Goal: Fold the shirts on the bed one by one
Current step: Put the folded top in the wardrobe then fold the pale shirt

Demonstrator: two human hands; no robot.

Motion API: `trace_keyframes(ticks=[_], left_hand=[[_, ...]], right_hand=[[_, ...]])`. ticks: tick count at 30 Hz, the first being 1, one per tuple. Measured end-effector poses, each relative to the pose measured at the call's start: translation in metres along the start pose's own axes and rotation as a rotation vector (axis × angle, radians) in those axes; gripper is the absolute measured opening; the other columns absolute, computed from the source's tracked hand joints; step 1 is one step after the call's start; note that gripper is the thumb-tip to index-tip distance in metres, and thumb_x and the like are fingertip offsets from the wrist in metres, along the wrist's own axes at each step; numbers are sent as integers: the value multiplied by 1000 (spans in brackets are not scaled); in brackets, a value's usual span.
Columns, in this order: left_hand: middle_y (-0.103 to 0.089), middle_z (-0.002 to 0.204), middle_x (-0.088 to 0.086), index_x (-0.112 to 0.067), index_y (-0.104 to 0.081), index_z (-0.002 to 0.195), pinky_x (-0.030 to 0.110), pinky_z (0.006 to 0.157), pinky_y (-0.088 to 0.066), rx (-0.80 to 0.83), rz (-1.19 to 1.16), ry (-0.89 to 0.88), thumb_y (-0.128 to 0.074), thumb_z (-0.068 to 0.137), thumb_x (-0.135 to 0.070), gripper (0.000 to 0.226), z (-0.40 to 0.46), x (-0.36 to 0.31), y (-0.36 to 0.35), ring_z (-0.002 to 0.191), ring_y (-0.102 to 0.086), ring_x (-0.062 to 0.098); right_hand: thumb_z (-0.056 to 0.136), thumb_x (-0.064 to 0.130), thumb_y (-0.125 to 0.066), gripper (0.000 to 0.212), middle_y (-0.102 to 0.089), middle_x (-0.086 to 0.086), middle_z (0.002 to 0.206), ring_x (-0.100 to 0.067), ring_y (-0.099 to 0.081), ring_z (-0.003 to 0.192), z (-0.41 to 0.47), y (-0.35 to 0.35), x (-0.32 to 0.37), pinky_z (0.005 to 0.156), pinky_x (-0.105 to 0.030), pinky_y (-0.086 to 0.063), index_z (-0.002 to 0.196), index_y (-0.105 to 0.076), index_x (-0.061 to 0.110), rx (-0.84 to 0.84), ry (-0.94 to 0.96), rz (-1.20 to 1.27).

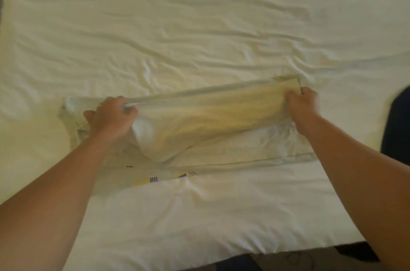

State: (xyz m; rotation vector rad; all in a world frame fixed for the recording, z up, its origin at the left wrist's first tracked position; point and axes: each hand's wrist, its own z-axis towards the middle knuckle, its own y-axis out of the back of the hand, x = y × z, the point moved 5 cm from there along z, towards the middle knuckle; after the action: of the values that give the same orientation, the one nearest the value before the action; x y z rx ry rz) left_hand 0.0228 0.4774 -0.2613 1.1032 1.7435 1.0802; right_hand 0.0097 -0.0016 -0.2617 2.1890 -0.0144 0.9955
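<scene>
We look down from head height at a bed covered with a wrinkled cream bedsheet (199, 26), both bare arms reaching forward. At the left, our left hand (112, 116) is curled around a bunched part of a pale yellowish-cream shirt (210, 115), close to its crumpled left end. The shirt lies across the near middle of the bed, its far long edge raised between the hands so that a band of cloth is doubled toward us over the layer beneath. A small yellow and purple printed patch (159, 178) peeks out at the shirt's near edge. At the right, our right hand (302, 101) pinches the shirt's far right corner. We judge this shirt to be midway through folding, its final folds yet to come. No finished pile is visible. At the far right edge sits a dark blurred fabric shape (397, 122), perhaps another garment; we cannot tell. Nothing lies in the way of the fold.
</scene>
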Motion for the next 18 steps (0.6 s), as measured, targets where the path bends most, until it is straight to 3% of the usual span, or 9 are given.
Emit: trace_keyframes(ticks=[6,9,12,15,18], left_hand=[[-44,133,15,-19,-60,121,55,105,-28,-154,71,72,-53,98,-38,30,9,-7,-2,124,-41,41],[-39,141,11,-22,-52,133,57,107,-26,-208,51,-18,-55,93,-45,46,-10,-24,-11,129,-36,38],[-43,146,8,-24,-51,136,59,103,-32,-137,98,-181,-46,87,-57,60,-32,-49,-35,130,-40,39],[-32,160,5,-30,-43,148,62,111,-27,25,133,-135,-35,88,-70,73,-41,-47,-63,143,-31,39],[-14,169,2,-33,-26,158,63,117,-18,74,171,-82,-20,88,-79,84,-42,-29,-80,151,-18,40]], right_hand=[[96,23,-53,27,-62,-4,102,-25,-57,93,29,-6,1,74,-29,-40,118,-64,13,-13,83,-109],[97,23,-51,35,-63,-10,110,-31,-56,100,36,-7,-1,78,-29,-38,125,-62,8,42,123,-269],[95,28,-50,28,-65,-17,114,-34,-57,100,42,-7,-4,79,-33,-41,112,-64,11,91,146,-344],[95,33,-53,19,-62,-9,100,-31,-54,91,47,-6,-6,74,-32,-38,96,-60,15,153,163,-416],[92,37,-61,26,-57,-1,81,-29,-55,84,53,0,-10,67,-32,-36,84,-57,12,159,182,-453]])
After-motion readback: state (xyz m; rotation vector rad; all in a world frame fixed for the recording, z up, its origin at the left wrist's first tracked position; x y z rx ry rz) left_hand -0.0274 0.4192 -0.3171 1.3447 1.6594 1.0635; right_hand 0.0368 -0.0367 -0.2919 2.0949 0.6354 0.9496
